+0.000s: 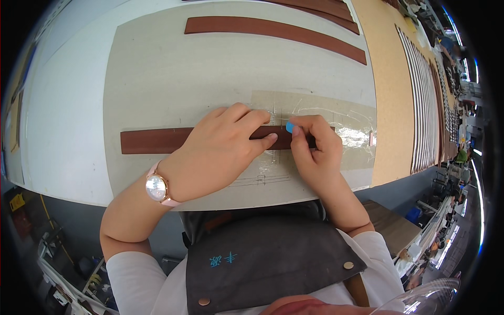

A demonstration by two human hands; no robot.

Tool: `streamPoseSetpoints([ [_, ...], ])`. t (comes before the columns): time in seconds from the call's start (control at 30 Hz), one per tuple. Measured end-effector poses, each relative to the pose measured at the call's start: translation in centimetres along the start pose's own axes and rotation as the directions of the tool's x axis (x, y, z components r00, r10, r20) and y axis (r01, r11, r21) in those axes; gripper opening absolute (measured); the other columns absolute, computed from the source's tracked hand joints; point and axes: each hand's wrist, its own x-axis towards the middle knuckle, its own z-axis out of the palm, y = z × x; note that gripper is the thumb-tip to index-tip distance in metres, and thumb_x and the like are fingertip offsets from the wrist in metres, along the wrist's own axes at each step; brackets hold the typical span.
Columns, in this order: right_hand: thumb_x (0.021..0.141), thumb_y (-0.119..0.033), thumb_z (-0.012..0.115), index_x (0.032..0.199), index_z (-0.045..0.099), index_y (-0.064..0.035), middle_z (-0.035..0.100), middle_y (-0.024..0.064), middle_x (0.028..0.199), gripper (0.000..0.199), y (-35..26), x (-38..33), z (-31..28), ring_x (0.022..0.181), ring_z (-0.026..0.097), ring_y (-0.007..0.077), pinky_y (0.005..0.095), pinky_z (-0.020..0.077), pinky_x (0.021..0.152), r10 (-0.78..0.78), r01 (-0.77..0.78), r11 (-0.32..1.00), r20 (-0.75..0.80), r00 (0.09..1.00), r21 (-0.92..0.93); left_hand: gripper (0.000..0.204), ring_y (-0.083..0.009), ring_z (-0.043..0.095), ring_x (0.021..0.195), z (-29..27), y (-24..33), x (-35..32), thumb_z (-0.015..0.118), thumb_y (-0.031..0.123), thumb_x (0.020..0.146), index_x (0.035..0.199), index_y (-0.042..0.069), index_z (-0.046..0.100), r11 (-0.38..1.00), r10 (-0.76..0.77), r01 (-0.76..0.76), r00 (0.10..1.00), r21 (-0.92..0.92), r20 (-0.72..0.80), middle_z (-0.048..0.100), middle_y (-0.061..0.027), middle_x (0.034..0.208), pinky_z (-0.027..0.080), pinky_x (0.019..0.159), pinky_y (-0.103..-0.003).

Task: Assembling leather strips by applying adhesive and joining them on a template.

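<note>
A brown strip [152,142] is lying on a grey board [142,79], and the left hand [228,134] is resting over the strip's middle, thumb and fingers standing apart. Near the strip's right end, the right hand [317,149] is pinching a small blue piece [290,126] at its far edge. A clear sheet [341,107] is showing around the strip's right part, catching glare. Beyond the strip, a second brown strip [273,31] is lying alone, with overlapping brown pieces [325,13] sitting farther off. The white surface [68,131] is extending left of the strip; right of it, a tan panel [386,131] is carrying black-and-white slats [422,115]. Farther right of the strip, bright light tubes [479,205] are glowing above a cluttered room.
</note>
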Motion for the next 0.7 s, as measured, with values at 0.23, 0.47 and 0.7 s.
streamPoseSetpoints([
  [0.23,0.079,0.007,0.063,0.092,0.062,-0.0025,0.059,0.0104,0.068,0.016,0.1,-0.2,-0.5,0.056,0.056,0.0242,0.0346,0.0441,0.052,-0.062,0.057,0.997,0.133,0.989,0.045,0.031,-0.0221,0.059,0.103,0.0,-0.1,0.1,0.071,0.011,0.083,0.113,0.014,0.079,1.0,-0.003,0.003,1.0,-0.009,0.008,0.062,-0.0047,0.118,0.053,0.088,-0.035],
  [0.47,0.083,0.009,0.064,0.094,0.064,-0.0018,0.059,0.0096,0.07,0.016,-0.1,-0.8,-1.4,0.057,0.056,0.024,0.0351,0.0439,0.053,0.043,-0.06,0.994,0.172,0.984,0.093,0.033,-0.0219,0.059,0.103,-0.1,-0.1,-0.1,0.072,0.012,0.083,0.115,0.014,0.078,1.0,-0.02,0.02,0.999,-0.017,0.036,0.062,-0.0043,0.12,0.053,0.088,-0.035],
  [0.7,0.081,0.01,0.068,0.101,0.062,0.0011,0.059,0.0112,0.078,0.023,0.2,-2.2,-0.6,0.063,0.056,0.0273,0.0375,0.0433,0.056,-0.243,0.25,0.966,0.091,0.966,-0.067,0.03,-0.0219,0.059,0.103,0.1,-0.1,0.0,0.072,0.012,0.083,0.113,0.013,0.078,1.0,-0.004,0.004,1.0,-0.014,-0.001,0.063,-0.0041,0.12,0.053,0.087,-0.035],
])
